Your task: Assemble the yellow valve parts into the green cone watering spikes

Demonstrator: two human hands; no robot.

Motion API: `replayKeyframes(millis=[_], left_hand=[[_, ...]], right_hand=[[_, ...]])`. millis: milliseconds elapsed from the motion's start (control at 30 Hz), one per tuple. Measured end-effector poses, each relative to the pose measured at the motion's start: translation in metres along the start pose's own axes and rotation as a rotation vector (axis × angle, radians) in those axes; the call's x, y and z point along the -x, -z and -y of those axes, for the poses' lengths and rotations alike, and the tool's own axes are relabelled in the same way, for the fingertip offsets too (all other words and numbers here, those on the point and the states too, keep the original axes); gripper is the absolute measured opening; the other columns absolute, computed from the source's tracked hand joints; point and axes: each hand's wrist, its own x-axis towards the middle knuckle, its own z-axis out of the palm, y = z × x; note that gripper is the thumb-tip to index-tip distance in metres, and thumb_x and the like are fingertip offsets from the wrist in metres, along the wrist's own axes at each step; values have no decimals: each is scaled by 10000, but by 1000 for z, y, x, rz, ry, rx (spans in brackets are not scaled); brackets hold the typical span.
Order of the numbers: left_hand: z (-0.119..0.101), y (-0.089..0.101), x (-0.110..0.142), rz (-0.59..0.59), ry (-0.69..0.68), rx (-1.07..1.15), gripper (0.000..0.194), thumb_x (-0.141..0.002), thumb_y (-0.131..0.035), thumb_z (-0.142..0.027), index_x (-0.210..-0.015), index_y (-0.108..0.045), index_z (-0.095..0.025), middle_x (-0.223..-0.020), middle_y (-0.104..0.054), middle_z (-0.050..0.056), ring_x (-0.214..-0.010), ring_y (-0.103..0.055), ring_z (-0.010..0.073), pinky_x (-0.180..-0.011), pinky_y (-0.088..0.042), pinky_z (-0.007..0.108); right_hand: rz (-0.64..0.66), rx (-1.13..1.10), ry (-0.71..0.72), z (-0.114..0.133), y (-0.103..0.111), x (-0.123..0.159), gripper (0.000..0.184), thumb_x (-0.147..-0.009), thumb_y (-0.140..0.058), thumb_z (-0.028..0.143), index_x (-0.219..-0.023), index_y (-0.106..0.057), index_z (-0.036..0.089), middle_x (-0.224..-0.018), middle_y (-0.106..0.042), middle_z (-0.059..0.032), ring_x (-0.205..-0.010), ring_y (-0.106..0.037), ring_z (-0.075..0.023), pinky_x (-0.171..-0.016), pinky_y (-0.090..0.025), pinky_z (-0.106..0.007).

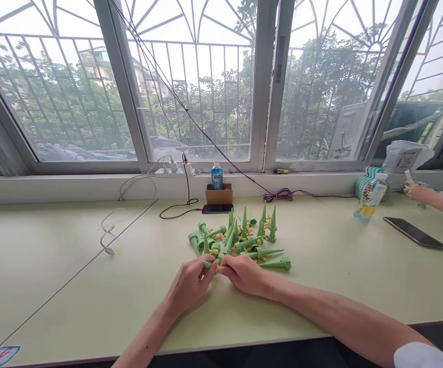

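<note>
My left hand (193, 280) pinches a green plant watering spike (206, 264), of which only a small part shows past the fingers. Fingertip to fingertip with it, my right hand (246, 275) is closed in a pinch. A yellowish bit shows between the two hands, too small and covered to make out. Just beyond them lies a pile of green pointed spikes (260, 253) with ridged collars, some upright and some on their sides. Small yellow valve pieces (244, 249) are scattered among them.
Behind the pile are a phone (217, 208) and a small cardboard box (219, 195) with a blue bottle (217, 176). Cables (279, 194) run along the sill. Rightward stand a drink bottle (371, 198), a dark tablet (414, 233) and another person's hand (417, 192) holding something pale green.
</note>
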Motion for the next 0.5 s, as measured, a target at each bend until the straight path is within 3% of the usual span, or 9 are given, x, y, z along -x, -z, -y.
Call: replayKeyframes(millis=[500], left_hand=[[1,1,2,8,-20,-8,257,-995,-444,-278,-802,-582,-179,-678,-614,-15,-500,-490,82,-518,-376,197]], right_hand=[[33,65,-15,5,3,0,249,-991,-519,291,-763,-536,192,-651,-624,-9,-564,-548,-142,-562,-353,-221]])
